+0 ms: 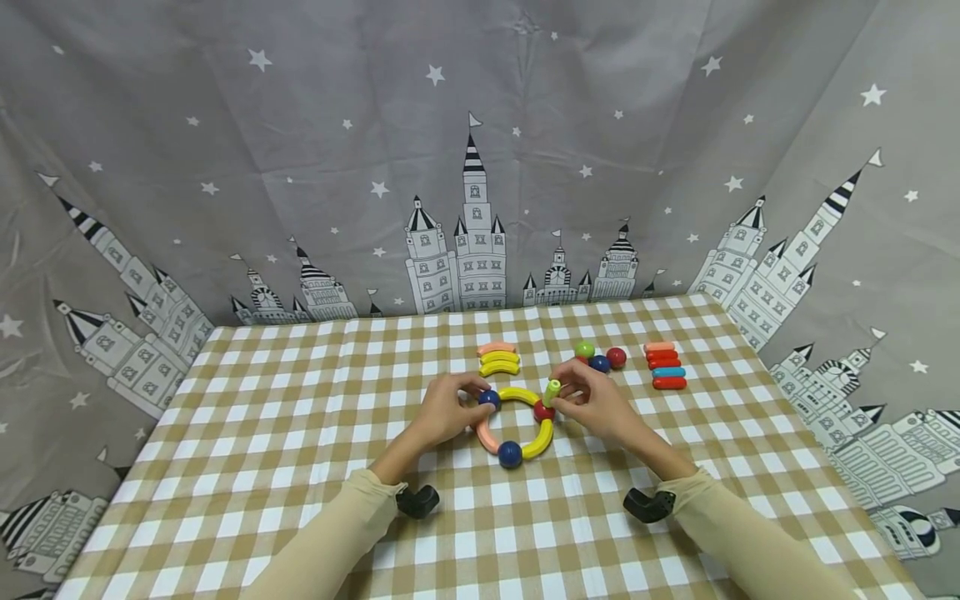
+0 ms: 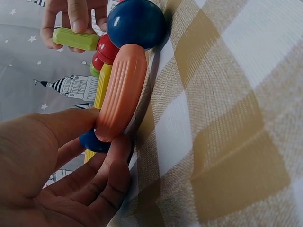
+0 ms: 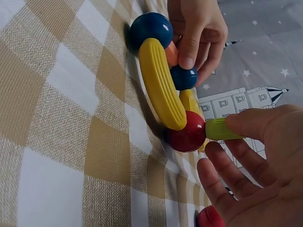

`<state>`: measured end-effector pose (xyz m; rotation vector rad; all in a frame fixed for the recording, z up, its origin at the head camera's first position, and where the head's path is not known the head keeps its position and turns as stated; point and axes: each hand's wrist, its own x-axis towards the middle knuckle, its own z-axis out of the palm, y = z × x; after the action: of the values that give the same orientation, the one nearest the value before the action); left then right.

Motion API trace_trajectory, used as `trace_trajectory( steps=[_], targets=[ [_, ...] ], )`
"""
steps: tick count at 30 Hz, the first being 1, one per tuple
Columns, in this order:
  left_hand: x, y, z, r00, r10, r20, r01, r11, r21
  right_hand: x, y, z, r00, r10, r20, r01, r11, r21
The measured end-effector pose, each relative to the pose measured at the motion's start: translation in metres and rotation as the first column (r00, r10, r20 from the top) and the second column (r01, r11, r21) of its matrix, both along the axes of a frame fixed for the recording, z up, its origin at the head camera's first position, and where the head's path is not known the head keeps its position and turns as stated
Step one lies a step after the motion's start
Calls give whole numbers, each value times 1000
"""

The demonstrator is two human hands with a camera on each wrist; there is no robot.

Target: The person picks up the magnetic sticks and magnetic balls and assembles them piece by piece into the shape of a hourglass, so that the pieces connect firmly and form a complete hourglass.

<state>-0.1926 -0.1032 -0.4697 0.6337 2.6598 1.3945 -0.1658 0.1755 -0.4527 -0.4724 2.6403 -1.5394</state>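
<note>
A ring of curved sticks and balls lies on the checked cloth. Two yellow curved sticks (image 1: 519,393) and an orange one (image 2: 124,90) link a red ball (image 3: 187,132), a front blue ball (image 1: 510,454) and a blue ball at the upper left (image 1: 490,398). My left hand (image 1: 444,410) pinches that upper-left ball where the orange stick meets it. A short light-green stick (image 1: 552,392) stands upright, its lower end touching the red ball. My right hand (image 1: 596,407) pinches this stick between thumb and fingers.
Behind the ring, an orange curved stick (image 1: 497,347) lies beside two yellow curved ones (image 1: 498,367). Further right are green (image 1: 584,350), blue (image 1: 599,363) and red (image 1: 616,357) balls, then several straight red, orange and blue sticks (image 1: 669,372). A grey curtain (image 1: 315,183) hangs behind the table.
</note>
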Motion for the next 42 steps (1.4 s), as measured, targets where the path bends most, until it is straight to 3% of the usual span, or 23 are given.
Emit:
trace_trajectory(
  steps=[12,24,33,42],
  targets=[
    [1,1,-1,1000,19,12,-19,1000,0,0,-5,-6,1000,-14,-15,14,1000,16],
    [5,-1,2,993,100,68,-100,995,0,-22,-13,-9,998,-23,-52,25,999,34],
    [5,-1,4,987,123,98,-123,992,-11,-26,-15,-8,998,-1,-66,3,999,37],
    [4,-4,3,987,96,126,-99,995,11,-19,17,0,994,-18,-110,29,995,96]
  ],
)
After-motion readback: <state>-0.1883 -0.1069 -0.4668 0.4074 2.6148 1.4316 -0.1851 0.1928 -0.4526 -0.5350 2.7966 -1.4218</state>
